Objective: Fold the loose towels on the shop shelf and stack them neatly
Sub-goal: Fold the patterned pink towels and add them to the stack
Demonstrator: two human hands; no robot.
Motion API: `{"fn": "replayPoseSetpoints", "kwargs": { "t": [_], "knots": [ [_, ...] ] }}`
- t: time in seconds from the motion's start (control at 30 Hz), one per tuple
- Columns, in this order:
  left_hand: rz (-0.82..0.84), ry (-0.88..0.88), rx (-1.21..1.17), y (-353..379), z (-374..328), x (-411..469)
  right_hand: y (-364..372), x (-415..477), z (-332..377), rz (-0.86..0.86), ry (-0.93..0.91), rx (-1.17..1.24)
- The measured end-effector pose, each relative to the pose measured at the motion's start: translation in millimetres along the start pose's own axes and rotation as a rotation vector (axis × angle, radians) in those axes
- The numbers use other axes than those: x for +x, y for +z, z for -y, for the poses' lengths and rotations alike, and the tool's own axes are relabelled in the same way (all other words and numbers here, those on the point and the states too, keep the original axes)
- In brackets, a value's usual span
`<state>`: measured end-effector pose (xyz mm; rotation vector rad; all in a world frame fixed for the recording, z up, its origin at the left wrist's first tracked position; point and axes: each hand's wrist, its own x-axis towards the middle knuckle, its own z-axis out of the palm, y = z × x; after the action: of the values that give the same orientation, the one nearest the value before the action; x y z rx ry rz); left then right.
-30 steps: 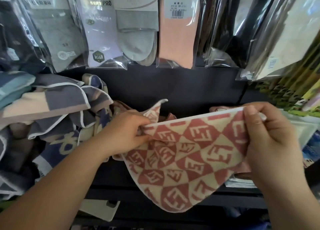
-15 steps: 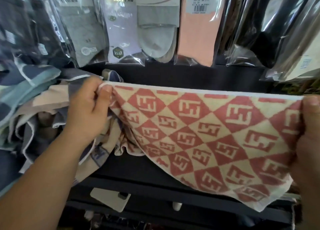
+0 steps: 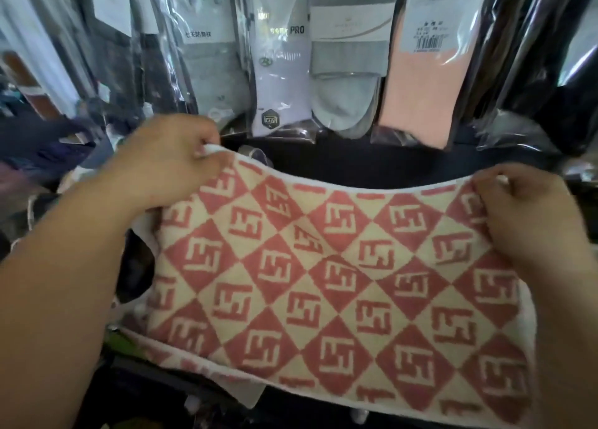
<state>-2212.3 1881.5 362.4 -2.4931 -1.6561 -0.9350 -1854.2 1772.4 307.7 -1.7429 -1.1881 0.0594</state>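
Right, towel (image 3: pixel 323 283) held spread mid-air below sock packs (image 3: pixel 281 72) at twelve. Left hand (image 3: pixel 168 166) at ten o'clock, right hand (image 3: pixel 524 208) at three: fingers (image 3: pixel 207 147) pinching top corners. Pull sagging edge taut, match corners.

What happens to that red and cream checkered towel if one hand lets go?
It would probably flop down: the red and cream checkered towel sags between the left hand and right hand. It seems light, since pinches at two corners hold it up.

red-and-cream checked towel (image 3: pixel 330 276), spread flat
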Motion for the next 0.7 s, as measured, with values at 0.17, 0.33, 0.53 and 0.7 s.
{"fn": "replayPoseSetpoints", "kwargs": {
  "t": [0.17, 0.33, 0.53, 0.7],
  "knots": [
    [0.094, 0.06, 0.306, 78, 49, 9, 53, 19, -34, 0.114, 0.09, -0.329],
    [-0.126, 0.158, 0.389, 115, 67, -17, 94, -6, -41, 0.248, -0.018, -0.536],
    [-0.451, 0.009, 0.155, 107, 77, -71, 148, -50, -25, 0.595, -0.335, -0.675],
    [-0.206, -0.44, -0.114, 105, 93, -114, 169, -64, -45, 0.72, -0.417, -0.789]
  ]
}}
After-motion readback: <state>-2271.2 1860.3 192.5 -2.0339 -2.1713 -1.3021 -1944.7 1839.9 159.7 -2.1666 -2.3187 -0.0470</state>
